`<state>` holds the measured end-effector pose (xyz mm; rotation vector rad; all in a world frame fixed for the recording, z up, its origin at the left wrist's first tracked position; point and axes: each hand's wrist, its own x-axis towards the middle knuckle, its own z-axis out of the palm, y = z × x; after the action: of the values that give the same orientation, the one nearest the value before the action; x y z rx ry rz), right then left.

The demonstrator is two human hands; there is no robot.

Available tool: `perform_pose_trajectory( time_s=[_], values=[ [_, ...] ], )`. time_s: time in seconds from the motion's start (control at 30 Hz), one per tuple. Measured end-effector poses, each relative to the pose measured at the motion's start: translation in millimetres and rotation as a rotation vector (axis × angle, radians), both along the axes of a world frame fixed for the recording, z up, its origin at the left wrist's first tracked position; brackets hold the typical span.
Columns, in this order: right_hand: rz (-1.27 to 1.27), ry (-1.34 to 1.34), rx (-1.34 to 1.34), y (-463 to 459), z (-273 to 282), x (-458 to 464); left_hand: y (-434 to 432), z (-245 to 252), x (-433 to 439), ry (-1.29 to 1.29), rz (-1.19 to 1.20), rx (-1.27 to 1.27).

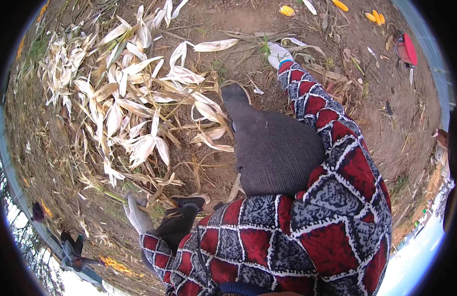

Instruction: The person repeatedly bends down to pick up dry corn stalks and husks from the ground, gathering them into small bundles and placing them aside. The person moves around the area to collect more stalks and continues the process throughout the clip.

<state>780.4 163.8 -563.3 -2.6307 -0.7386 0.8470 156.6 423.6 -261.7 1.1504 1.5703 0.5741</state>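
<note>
My left hand (138, 214), in a white knit glove, is at the lower left, closed around a dry corn stalk (116, 197) with a greenish stem and straw-coloured tip. At the top, my gloved right hand (278, 54) reaches down to the ground by a small green weed (266, 48) and dry leaf litter. Its fingers are partly hidden, so whether they grip anything is unclear. Between my arms lies a loose heap of pale corn husks (121, 111) on bare soil. My dark trouser leg (276, 148) is bent beside the heap.
Husked yellow corn ears lie at the top, one short ear (287, 10) and a small group (375, 17). A red and dark item (406, 50) rests at the right. Another person (73, 251) is at the lower left, near a yellow corn pile (119, 266).
</note>
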Motion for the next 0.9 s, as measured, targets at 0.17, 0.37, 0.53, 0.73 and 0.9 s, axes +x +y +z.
perform_pose_trajectory(
  time_s=[0.17, 0.37, 0.53, 0.73, 0.9],
  values=[
    [-0.155, 0.005, -0.297, 13, -10, 11, -2, -10, 0, 0.001, -0.034, -0.004],
    [-0.155, -0.043, -0.114, -26, -12, 21, -7, -9, 7, 0.019, -0.068, -0.011],
    [-0.349, -0.064, 0.102, -58, 2, 11, -10, -5, 13, -0.019, -0.066, -0.028],
    [-0.414, -0.135, 0.197, -58, 25, -11, -10, -4, 15, 0.021, -0.059, -0.032],
    [-0.638, 0.026, 0.355, -52, 82, -9, -12, -4, 28, 0.033, -0.069, -0.032]
  ],
)
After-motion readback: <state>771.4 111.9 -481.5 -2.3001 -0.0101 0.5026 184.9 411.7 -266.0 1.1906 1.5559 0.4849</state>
